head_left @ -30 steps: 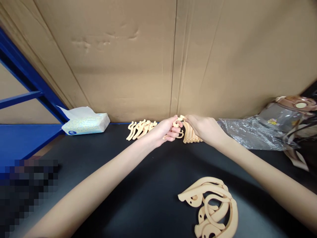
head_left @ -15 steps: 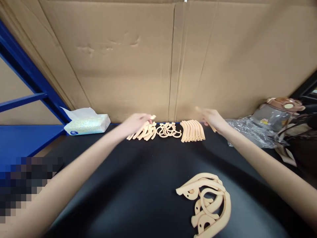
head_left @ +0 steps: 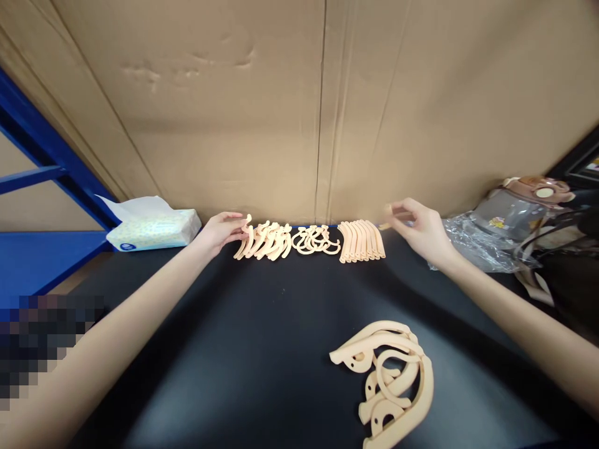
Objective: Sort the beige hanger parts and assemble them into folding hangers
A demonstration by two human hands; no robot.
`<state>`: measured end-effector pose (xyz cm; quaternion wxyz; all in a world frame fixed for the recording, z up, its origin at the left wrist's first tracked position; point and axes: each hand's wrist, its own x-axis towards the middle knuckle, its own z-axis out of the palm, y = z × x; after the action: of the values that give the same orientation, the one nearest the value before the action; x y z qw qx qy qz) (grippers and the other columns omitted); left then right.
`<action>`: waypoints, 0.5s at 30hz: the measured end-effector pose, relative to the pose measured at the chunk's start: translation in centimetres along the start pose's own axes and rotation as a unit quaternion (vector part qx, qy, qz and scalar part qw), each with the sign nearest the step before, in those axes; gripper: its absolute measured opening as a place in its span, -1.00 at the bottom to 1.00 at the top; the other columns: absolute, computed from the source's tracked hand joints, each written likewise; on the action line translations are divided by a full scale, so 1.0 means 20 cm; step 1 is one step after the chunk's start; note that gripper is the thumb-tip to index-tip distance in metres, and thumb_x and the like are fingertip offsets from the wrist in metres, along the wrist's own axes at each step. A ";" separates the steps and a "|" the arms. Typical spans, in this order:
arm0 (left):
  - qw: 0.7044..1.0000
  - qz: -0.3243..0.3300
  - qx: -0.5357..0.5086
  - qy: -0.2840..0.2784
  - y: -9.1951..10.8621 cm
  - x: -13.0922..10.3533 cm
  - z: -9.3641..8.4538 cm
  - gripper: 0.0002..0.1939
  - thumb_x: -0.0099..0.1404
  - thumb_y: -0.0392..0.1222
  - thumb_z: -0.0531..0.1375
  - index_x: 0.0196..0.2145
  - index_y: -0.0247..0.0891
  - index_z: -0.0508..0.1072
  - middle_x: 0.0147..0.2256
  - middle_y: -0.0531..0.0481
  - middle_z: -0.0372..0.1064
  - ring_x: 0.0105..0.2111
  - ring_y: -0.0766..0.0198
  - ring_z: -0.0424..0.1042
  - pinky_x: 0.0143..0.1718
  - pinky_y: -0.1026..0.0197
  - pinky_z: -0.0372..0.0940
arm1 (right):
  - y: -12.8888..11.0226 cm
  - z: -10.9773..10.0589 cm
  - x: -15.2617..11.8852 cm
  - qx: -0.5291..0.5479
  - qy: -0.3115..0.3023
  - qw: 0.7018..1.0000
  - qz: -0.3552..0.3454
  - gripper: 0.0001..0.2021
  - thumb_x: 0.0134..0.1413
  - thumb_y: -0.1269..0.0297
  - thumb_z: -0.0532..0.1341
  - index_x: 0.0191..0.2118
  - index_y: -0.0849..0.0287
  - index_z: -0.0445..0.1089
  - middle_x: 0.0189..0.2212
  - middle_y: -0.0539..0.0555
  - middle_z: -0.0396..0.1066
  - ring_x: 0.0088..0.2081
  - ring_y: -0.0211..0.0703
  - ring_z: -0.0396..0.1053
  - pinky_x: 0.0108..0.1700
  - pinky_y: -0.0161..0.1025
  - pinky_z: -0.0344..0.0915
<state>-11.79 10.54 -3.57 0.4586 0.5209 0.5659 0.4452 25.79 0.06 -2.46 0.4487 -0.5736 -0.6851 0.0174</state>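
Light wooden curved pieces lie in a row along the back of the black table. My left hand (head_left: 221,234) pinches a small curved wooden piece (head_left: 249,227) at the left end of the left pile (head_left: 274,242). Ring-like hooked pieces (head_left: 316,240) lie in the middle. On the right stands a neat row of long curved pieces (head_left: 361,242). My right hand (head_left: 416,224), just right of that row, has its fingers closed round a wooden piece (head_left: 385,226), mostly hidden by the fingers. Nearer to me, larger wooden pieces (head_left: 397,343) lie overlapping.
A tissue pack (head_left: 152,229) lies at the back left beside a blue metal frame (head_left: 60,169). Crumpled clear plastic (head_left: 477,246) and a transparent bottle with a brown lid (head_left: 508,209) are at the back right. Cardboard (head_left: 210,112) stands behind the table.
My left hand has moved left and down with its piece, to the left end of the pile. My right hand has shifted slightly right, and the view has shifted a little.
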 end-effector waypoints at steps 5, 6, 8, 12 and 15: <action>0.991 0.090 0.085 0.052 -0.07 0.03 0.06 -0.76 0.05 -0.40 0.26 -0.32 -0.26 0.31 -0.37 0.03 0.36 -0.33 0.24 0.40 -0.25 0.16 0.35 | -0.01 0.10 -0.05 -0.144 -0.024 0.963 -0.229 -0.85 0.23 0.36 0.07 -0.18 0.20 0.37 -0.19 0.15 0.47 -0.16 -0.11 0.45 -0.16 -0.20 0.38; 0.987 0.108 0.105 0.063 -0.08 0.03 0.06 -0.77 0.03 -0.39 0.27 -0.34 -0.26 0.33 -0.36 0.03 0.37 -0.29 0.21 0.39 -0.19 0.15 0.33 | 0.00 0.12 -0.06 -0.175 -0.039 0.946 -0.272 -0.83 0.25 0.38 0.04 -0.18 0.20 0.37 -0.16 0.16 0.47 -0.13 -0.11 0.44 -0.15 -0.21 0.38; 0.978 0.135 0.139 0.078 -0.11 0.04 0.07 -0.81 0.01 -0.39 0.27 -0.39 -0.24 0.37 -0.35 0.03 0.38 -0.22 0.18 0.36 -0.07 0.12 0.25 | 0.01 0.16 -0.07 -0.212 -0.068 0.920 -0.323 -0.80 0.26 0.41 0.02 -0.18 0.20 0.39 -0.13 0.14 0.49 -0.10 -0.10 0.44 -0.13 -0.21 0.38; 0.969 0.150 0.165 0.103 -0.14 0.04 0.08 -0.88 0.05 -0.36 0.24 -0.40 -0.23 0.41 -0.31 0.01 0.41 -0.21 0.16 0.36 -0.03 0.12 0.20 | 0.03 0.22 -0.08 -0.231 -0.093 0.909 -0.334 -0.79 0.24 0.44 0.03 -0.18 0.18 0.42 -0.14 0.12 0.51 -0.16 -0.10 0.47 -0.16 -0.21 0.39; 0.966 0.132 0.154 0.162 -0.16 0.05 0.09 -0.89 0.15 -0.30 0.21 -0.30 -0.27 0.41 -0.19 -0.05 0.38 -0.11 0.13 0.33 0.00 0.06 0.17 | 0.04 0.24 -0.08 -0.238 -0.102 0.909 -0.327 -0.77 0.23 0.45 0.03 -0.17 0.19 0.42 -0.13 0.13 0.51 -0.16 -0.09 0.47 -0.21 -0.22 0.39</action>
<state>-10.72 11.40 -7.05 0.2124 0.5765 0.6202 0.4877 23.21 1.36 -6.70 0.2068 -0.4018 -0.8605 -0.2352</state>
